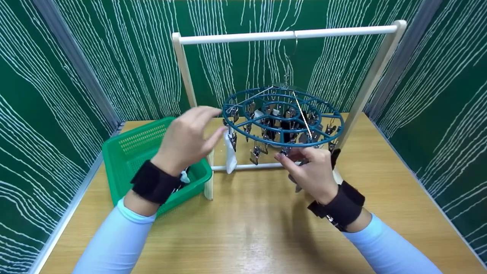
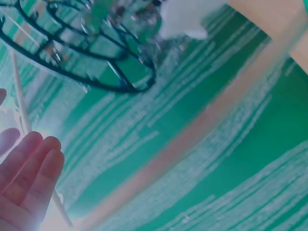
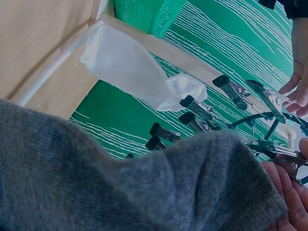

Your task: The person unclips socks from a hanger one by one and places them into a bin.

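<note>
A round blue clip hanger (image 1: 283,144) hangs by its hook, with metal clips all around it. At its near rim my right hand (image 1: 314,173) pinches a metal clip (image 3: 288,159) between thumb and fingers. A grey sock (image 3: 120,178) hangs beside those fingers and fills the lower part of the right wrist view. My left hand (image 1: 188,135) is raised by the hanger's left edge, holding nothing; its fingers (image 2: 36,168) extend loosely in the left wrist view. Just right of it, a white sock (image 1: 230,154) dangles from the rim. Darker pieces hang toward the hanger's middle.
A wooden stand with a white top bar (image 1: 243,37) carries the hanger. The green basket (image 1: 110,171) stands on the table (image 1: 243,236) at left, partly behind my left forearm, with some small items inside. Green walls (image 1: 437,95) with white streaks enclose the table.
</note>
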`<action>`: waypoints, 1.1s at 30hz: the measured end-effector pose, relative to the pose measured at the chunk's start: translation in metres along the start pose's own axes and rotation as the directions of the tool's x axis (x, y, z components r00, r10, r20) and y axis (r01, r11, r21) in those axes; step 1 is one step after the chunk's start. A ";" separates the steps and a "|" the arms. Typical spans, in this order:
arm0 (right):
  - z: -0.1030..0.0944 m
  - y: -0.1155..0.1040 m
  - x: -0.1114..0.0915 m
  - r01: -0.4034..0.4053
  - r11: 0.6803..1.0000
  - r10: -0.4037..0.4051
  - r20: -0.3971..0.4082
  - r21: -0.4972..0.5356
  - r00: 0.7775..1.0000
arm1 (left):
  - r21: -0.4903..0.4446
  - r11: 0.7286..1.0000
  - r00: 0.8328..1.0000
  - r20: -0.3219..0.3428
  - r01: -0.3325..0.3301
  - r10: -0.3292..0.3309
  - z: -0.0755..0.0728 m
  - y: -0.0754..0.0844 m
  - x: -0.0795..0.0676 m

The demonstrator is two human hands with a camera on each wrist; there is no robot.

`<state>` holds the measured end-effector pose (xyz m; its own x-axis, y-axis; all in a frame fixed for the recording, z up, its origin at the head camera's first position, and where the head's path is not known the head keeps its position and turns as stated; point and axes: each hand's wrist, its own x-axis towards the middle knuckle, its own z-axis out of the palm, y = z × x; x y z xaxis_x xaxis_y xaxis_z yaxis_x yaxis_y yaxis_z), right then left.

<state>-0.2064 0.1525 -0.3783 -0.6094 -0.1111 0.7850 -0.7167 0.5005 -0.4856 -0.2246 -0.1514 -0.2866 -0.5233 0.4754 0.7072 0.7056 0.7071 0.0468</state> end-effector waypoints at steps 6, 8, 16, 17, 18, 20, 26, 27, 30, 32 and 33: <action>0.000 0.000 0.000 0.001 1.000 -0.001 0.004 -0.006 1.000 | -0.022 0.996 0.991 0.101 -0.082 0.084 0.016 0.020 0.007; 0.000 0.000 0.000 0.005 1.000 -0.005 0.003 -0.007 1.000 | -0.022 0.995 0.989 0.106 -0.102 0.104 0.021 0.025 0.008; 0.003 0.005 0.000 0.064 0.998 -0.064 -0.008 0.002 0.998 | 0.057 0.954 0.956 0.019 -0.295 0.294 0.041 0.039 0.011; 0.003 0.005 0.000 0.070 0.998 -0.070 -0.009 0.004 0.998 | 0.073 0.945 0.948 0.005 -0.317 0.318 0.043 0.041 0.011; 0.003 0.005 0.000 0.074 0.997 -0.074 -0.010 0.004 0.997 | 0.093 0.937 0.941 -0.007 -0.338 0.340 0.045 0.042 0.012; 0.004 0.004 0.000 0.078 0.997 -0.078 -0.012 0.005 0.997 | 0.134 0.920 0.927 -0.031 -0.367 0.374 0.047 0.044 0.012; 0.005 0.003 -0.001 0.080 0.997 -0.080 0.001 -0.018 0.997 | 0.243 0.888 0.904 -0.083 -0.389 0.419 0.052 0.046 0.013; 0.005 0.003 -0.001 0.080 0.996 -0.080 0.006 -0.025 0.997 | 0.252 0.887 0.904 -0.087 -0.387 0.419 0.052 0.046 0.013; 0.005 0.003 -0.002 0.082 0.996 -0.081 0.025 -0.041 0.996 | 0.265 0.887 0.906 -0.092 -0.377 0.413 0.053 0.046 0.013; 0.004 0.002 -0.002 0.084 0.995 -0.082 0.042 -0.044 0.996 | 0.263 0.890 0.908 -0.094 -0.373 0.408 0.054 0.045 0.012; 0.004 0.001 -0.002 0.089 0.995 -0.086 0.048 -0.044 0.995 | 0.260 0.892 0.909 -0.097 -0.369 0.405 0.054 0.045 0.012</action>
<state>-0.2075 0.1498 -0.3822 -0.5609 -0.1953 0.8046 -0.7522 0.5261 -0.3967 -0.2246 -0.0856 -0.3140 -0.1440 0.6674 0.7306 0.6985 0.5916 -0.4027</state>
